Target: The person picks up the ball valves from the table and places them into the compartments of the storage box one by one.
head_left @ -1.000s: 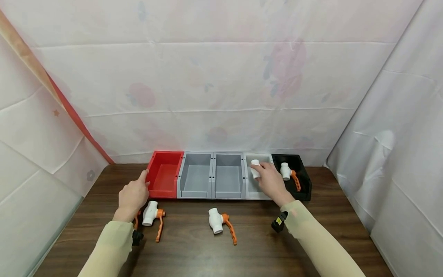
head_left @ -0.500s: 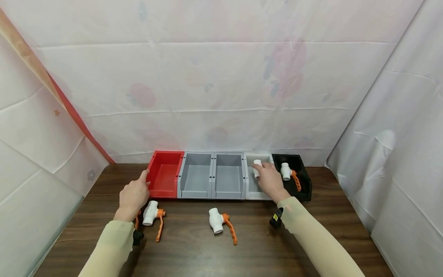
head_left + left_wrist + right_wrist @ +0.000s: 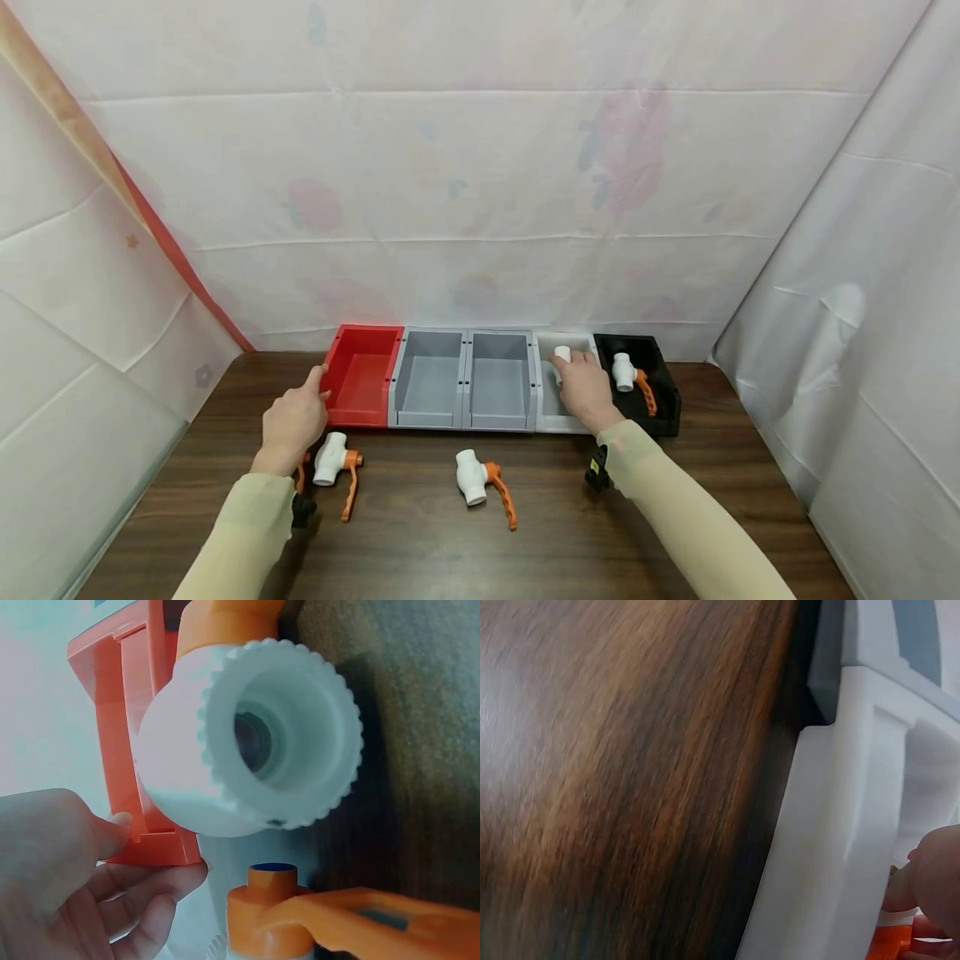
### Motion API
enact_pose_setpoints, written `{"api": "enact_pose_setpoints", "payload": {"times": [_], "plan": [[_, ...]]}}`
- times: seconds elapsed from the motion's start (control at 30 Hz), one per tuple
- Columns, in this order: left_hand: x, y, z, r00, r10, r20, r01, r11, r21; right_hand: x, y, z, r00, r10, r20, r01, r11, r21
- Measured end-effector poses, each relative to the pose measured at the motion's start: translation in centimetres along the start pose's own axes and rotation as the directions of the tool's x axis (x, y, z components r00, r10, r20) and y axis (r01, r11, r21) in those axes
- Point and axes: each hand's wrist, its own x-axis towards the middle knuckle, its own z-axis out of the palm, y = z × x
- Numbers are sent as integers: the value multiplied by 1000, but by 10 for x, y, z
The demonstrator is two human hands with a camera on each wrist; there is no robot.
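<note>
My left hand [image 3: 292, 423] grips the left wall of the red bin [image 3: 363, 330], with the thumb on one side and fingers curled on the other in the left wrist view. Inside the white bin [image 3: 551, 421], my right hand [image 3: 587, 390] holds a white ball valve [image 3: 562, 354]; its orange handle [image 3: 889, 943] peeks out below the fingers in the right wrist view. A white ball valve [image 3: 330, 458] with an orange handle lies right of my left wrist. Another orange handle [image 3: 302, 473] is mostly hidden by that wrist.
Two grey bins [image 3: 429, 419] [image 3: 501, 419] stand between the red and white ones. The black bin [image 3: 663, 427] at the right end contains a ball valve [image 3: 623, 372]. Another ball valve [image 3: 472, 478] lies mid-table, before the bins. A cloth backdrop [image 3: 480, 167] hangs behind.
My right hand has moved slightly and the ball valve in it sits a little lower in the white bin. My left hand keeps its place on the red bin.
</note>
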Motion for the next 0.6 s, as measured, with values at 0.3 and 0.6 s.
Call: {"api": "enact_pose_setpoints", "payload": {"times": [0.3,0.6], "plan": [[-1,1,2,999,-25,30,26,1000,-5,6,2,1,998,-60,3,59,991,-120],[-1,-2,2,999,-26,21,26,1000,6,12,1,0,994,-79,71,91,979,-184]]}}
